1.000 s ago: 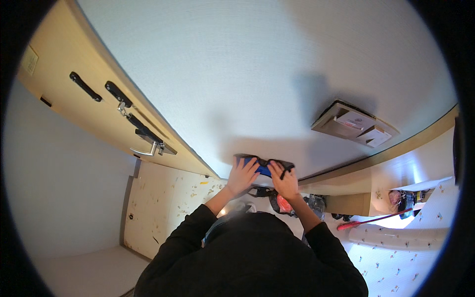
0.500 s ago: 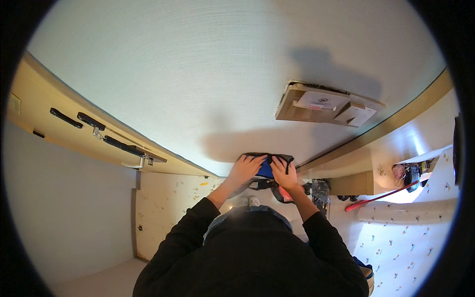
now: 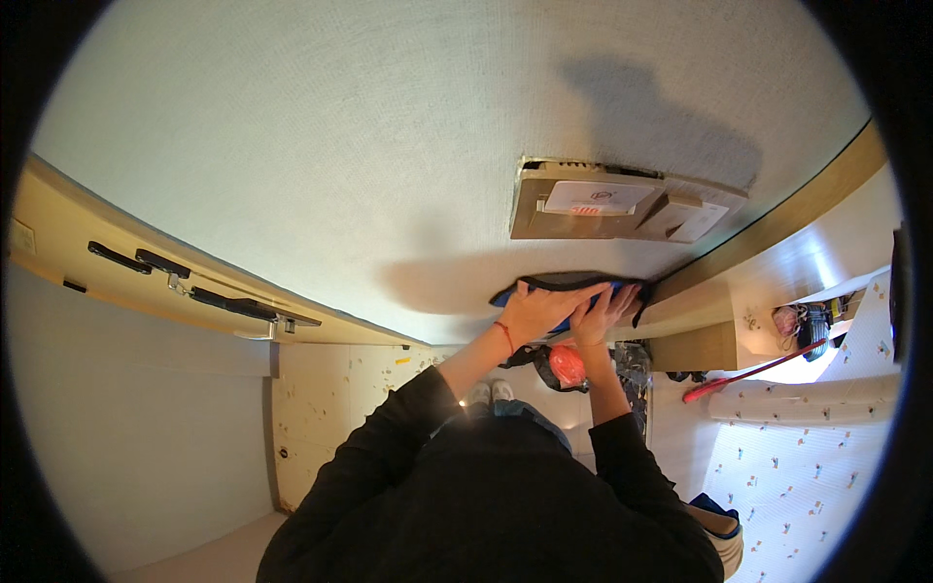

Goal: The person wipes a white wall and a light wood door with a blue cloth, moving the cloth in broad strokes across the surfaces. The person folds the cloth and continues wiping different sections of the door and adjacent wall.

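Note:
A blue cloth with a black border (image 3: 561,328) is held up against the pale wall (image 3: 321,175), low down and close to the right-hand trim. My left hand (image 3: 537,311) lies across its left and middle part, fingers stretched to the right, a red string round the wrist. Beside it, my right hand (image 3: 594,321) presses the right part with its fingers pointing up. The two hands meet at the middle of the cloth. Its black edge bends up above my fingers; much of the blue is hidden under them.
A switch panel (image 3: 593,204) sits on the wall above the cloth. Black handles (image 3: 233,303) line the wooden door at left. On the floor lie a red plastic bag (image 3: 567,366) and dark bags. A red-handled stick (image 3: 748,377) leans at right beside patterned white sheeting (image 3: 787,476).
Both hands and the cloth have slid right along the wall, toward the trim. My left hand now reaches further across, near my right fingers. The red bag shows more.

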The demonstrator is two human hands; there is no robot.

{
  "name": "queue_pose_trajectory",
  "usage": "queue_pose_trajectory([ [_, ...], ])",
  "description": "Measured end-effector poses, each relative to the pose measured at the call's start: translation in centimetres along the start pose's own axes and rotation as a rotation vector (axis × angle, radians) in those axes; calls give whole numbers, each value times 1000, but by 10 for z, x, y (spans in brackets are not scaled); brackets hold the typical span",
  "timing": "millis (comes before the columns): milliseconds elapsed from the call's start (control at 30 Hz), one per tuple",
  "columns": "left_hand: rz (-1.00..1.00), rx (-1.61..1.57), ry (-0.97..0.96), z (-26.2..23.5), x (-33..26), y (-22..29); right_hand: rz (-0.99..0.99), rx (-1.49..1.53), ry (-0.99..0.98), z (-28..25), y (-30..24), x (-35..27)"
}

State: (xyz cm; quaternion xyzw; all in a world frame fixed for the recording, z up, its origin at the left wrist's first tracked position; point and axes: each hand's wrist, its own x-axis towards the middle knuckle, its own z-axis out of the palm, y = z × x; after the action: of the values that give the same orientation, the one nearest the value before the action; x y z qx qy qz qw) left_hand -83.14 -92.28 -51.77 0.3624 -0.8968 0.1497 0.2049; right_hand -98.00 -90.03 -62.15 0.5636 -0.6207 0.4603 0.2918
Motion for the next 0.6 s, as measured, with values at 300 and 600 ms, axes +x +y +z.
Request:
queue_pose_trajectory([
  [300,111,-365,-209,99,-118,-43,-1,190,-838,-2,-46,-126],
  [600,-224,-9,-121,52,-170,-99,-346,374,-651,15,-116,-65],
])
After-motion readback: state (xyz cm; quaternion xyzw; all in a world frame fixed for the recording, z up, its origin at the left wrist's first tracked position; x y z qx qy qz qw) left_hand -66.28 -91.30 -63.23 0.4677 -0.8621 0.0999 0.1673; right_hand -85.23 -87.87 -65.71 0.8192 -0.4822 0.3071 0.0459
